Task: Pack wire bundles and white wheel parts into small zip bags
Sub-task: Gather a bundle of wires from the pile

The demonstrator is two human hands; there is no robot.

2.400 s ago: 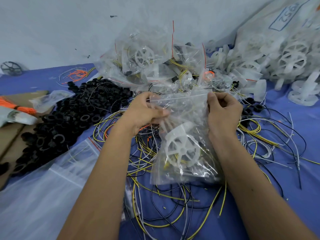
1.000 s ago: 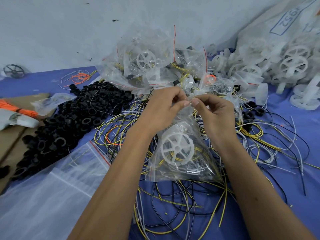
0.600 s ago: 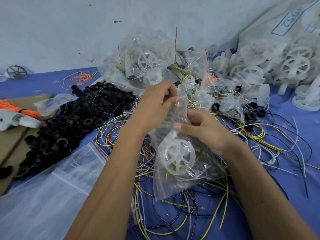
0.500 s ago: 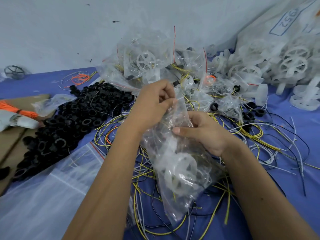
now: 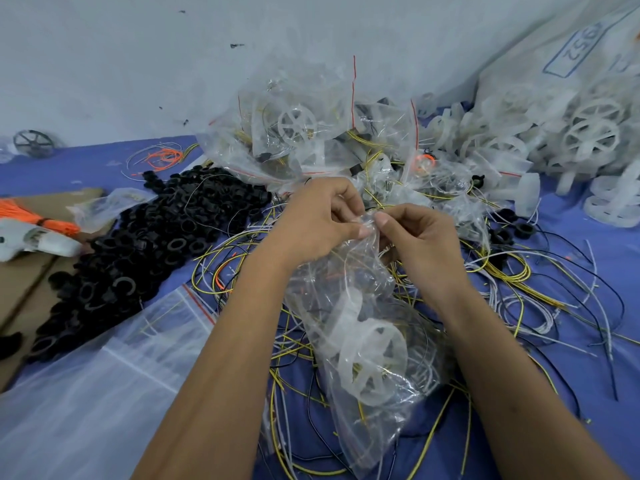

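A clear zip bag (image 5: 349,282) hangs from both my hands at the middle of the view. Inside it sit a white wheel part (image 5: 372,362) and thin yellow, black and white wires. My left hand (image 5: 318,220) pinches the bag's bunched top between thumb and fingers. My right hand (image 5: 420,239) pinches the same top edge from the right, thumb tip almost meeting the left thumb. Loose wires (image 5: 512,275) lie spread on the blue cloth under and around the bag.
Filled zip bags (image 5: 294,133) are heaped behind my hands. A pile of black rings (image 5: 138,251) lies left, empty bags (image 5: 104,375) at lower left. White wheel parts (image 5: 588,140) are stacked at far right. Orange wires (image 5: 38,220) and cardboard sit at the left edge.
My right hand has risen from the bag's side to its top edge, meeting the left hand. The bag has swung and twisted, its wheel part now lower and turned.
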